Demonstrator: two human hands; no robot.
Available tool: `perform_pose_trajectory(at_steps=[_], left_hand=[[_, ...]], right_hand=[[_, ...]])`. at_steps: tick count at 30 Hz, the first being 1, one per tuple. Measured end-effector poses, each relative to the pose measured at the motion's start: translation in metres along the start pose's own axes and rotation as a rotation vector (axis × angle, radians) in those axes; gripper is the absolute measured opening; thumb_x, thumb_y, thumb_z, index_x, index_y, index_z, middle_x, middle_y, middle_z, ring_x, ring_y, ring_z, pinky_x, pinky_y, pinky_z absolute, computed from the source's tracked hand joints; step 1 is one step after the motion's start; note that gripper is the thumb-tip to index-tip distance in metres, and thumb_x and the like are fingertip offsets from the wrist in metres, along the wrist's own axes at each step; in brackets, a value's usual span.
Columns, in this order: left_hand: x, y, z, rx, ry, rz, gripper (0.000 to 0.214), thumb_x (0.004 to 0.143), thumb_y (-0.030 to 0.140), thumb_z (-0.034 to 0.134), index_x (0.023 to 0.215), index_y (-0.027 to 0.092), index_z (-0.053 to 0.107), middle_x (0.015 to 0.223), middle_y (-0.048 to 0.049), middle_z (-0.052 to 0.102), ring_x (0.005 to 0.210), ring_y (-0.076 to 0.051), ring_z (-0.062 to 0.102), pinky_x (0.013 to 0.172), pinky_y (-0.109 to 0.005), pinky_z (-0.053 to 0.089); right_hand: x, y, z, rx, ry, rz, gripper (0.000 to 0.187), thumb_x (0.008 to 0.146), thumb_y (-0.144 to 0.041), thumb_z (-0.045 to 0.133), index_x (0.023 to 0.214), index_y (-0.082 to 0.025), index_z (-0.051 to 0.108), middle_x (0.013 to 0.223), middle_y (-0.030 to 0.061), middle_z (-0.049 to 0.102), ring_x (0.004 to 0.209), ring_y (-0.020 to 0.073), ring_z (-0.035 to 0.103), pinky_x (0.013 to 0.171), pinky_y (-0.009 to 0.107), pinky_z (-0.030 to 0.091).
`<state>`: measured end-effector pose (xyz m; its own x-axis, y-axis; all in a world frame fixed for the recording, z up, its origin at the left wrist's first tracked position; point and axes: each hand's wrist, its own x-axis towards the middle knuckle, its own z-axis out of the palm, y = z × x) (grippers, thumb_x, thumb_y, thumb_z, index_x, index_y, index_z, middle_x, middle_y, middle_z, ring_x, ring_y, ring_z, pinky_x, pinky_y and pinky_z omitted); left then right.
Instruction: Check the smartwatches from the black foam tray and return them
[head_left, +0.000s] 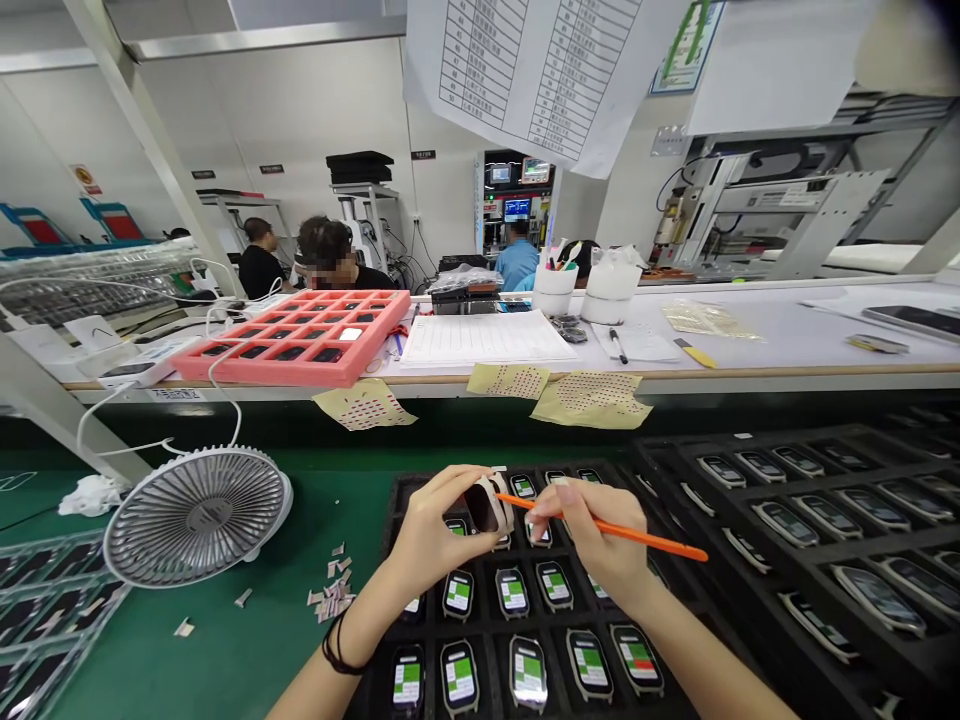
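Observation:
My left hand point(433, 525) grips a smartwatch body point(487, 507) by its edges, tilted up above a black foam tray point(480, 640). In my right hand point(592, 525) is a thin orange stick point(652, 540), held like a pen. Its tip meets the side of the watch body, or comes very close to it; contact is hard to tell. Below both hands, the tray's compartments hold several watches point(513, 592) with lit green and white screens. One watch point(637, 658) at the lower right shows a red patch.
More black trays with watches point(874, 600) stand to the right. A round fan point(199, 515) sits at left, near small scraps point(330, 590) on the green mat. Beyond is a shelf point(720, 380) with a pink tray point(300, 370) and papers. Other people sit farther back.

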<state>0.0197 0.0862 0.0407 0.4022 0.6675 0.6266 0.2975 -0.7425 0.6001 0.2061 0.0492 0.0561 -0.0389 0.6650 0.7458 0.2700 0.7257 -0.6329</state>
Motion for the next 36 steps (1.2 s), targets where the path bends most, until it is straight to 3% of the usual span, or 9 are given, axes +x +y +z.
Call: perform_pose_trajectory(at_steps=[4, 8, 11, 13, 15, 23, 28, 32, 36], left_hand=[[0.001, 0.005, -0.003, 0.053, -0.013, -0.059, 0.045, 0.064, 0.008, 0.070, 0.106, 0.019, 0.060, 0.104, -0.0080, 0.065, 0.095, -0.023, 0.062, 0.075, -0.032, 0.055], [-0.001, 0.005, -0.005, 0.156, 0.009, -0.067, 0.042, 0.067, 0.009, 0.066, 0.107, 0.020, 0.059, 0.107, -0.0077, 0.061, 0.093, -0.022, 0.062, 0.069, -0.029, 0.056], [-0.002, 0.003, -0.004, 0.163, -0.003, -0.102, 0.041, 0.071, 0.012, 0.066, 0.109, 0.022, 0.058, 0.108, -0.0068, 0.058, 0.086, -0.019, 0.062, 0.062, -0.027, 0.057], [-0.003, 0.003, -0.003, 0.080, -0.006, -0.128, 0.043, 0.074, 0.019, 0.068, 0.115, 0.025, 0.055, 0.111, -0.0065, 0.056, 0.082, -0.017, 0.062, 0.055, -0.024, 0.057], [-0.002, 0.004, -0.002, -0.010, 0.004, -0.136, 0.047, 0.075, 0.025, 0.070, 0.119, 0.027, 0.053, 0.113, -0.0061, 0.055, 0.082, -0.016, 0.061, 0.054, -0.023, 0.057], [-0.002, 0.009, -0.005, -0.126, 0.013, -0.177, 0.045, 0.073, 0.020, 0.072, 0.114, 0.025, 0.055, 0.109, -0.0045, 0.058, 0.084, -0.015, 0.059, 0.060, -0.023, 0.058], [-0.001, 0.009, -0.009, -0.264, 0.023, -0.338, 0.044, 0.073, 0.017, 0.070, 0.113, 0.023, 0.054, 0.104, -0.0045, 0.063, 0.084, -0.016, 0.063, 0.066, -0.025, 0.058], [0.001, 0.011, -0.012, -0.357, 0.041, -0.428, 0.045, 0.071, 0.020, 0.072, 0.112, 0.021, 0.052, 0.096, -0.0045, 0.067, 0.082, -0.017, 0.065, 0.069, -0.027, 0.057], [0.002, 0.012, -0.014, -0.383, 0.079, -0.450, 0.045, 0.067, 0.021, 0.075, 0.106, 0.020, 0.052, 0.095, -0.0044, 0.067, 0.081, -0.017, 0.066, 0.067, -0.027, 0.056]], right_hand=[[0.005, 0.007, 0.001, 0.087, 0.045, 0.100, 0.038, 0.095, -0.029, 0.038, 0.073, -0.020, 0.068, 0.063, 0.0016, 0.070, 0.057, 0.0153, 0.066, 0.061, 0.028, 0.052], [0.007, 0.019, 0.015, 0.208, -0.108, 0.405, 0.023, 0.081, -0.033, 0.064, 0.066, -0.020, 0.052, 0.083, 0.0023, 0.069, 0.074, 0.0181, 0.064, 0.066, 0.028, 0.050], [0.007, 0.025, 0.028, 0.423, -0.212, 0.587, 0.038, 0.069, -0.033, 0.075, 0.064, -0.021, 0.039, 0.065, -0.0052, 0.053, 0.058, 0.0117, 0.051, 0.053, 0.023, 0.043], [0.007, 0.026, 0.032, 0.499, -0.190, 0.660, 0.042, 0.069, -0.035, 0.074, 0.062, -0.022, 0.035, 0.057, -0.0085, 0.039, 0.053, 0.0089, 0.039, 0.050, 0.020, 0.040], [0.008, 0.023, 0.031, 0.550, -0.152, 0.717, 0.045, 0.068, -0.036, 0.075, 0.061, -0.021, 0.033, 0.056, -0.0088, 0.035, 0.053, 0.0086, 0.035, 0.050, 0.020, 0.040], [0.010, 0.015, 0.028, 0.620, -0.087, 0.760, 0.047, 0.064, -0.037, 0.079, 0.059, -0.021, 0.034, 0.057, -0.0084, 0.036, 0.054, 0.0083, 0.041, 0.048, 0.020, 0.045], [0.013, 0.010, 0.026, 0.696, -0.085, 0.774, 0.045, 0.070, -0.041, 0.074, 0.060, -0.020, 0.035, 0.063, -0.0059, 0.047, 0.062, 0.0126, 0.057, 0.057, 0.030, 0.058], [0.013, 0.010, 0.024, 0.677, -0.084, 0.731, 0.044, 0.071, -0.038, 0.073, 0.061, -0.020, 0.034, 0.079, 0.0001, 0.061, 0.066, 0.0155, 0.065, 0.061, 0.035, 0.060], [0.011, 0.012, 0.023, 0.655, -0.093, 0.691, 0.043, 0.074, -0.035, 0.071, 0.062, -0.021, 0.033, 0.084, 0.0027, 0.065, 0.070, 0.0170, 0.067, 0.062, 0.035, 0.061]])
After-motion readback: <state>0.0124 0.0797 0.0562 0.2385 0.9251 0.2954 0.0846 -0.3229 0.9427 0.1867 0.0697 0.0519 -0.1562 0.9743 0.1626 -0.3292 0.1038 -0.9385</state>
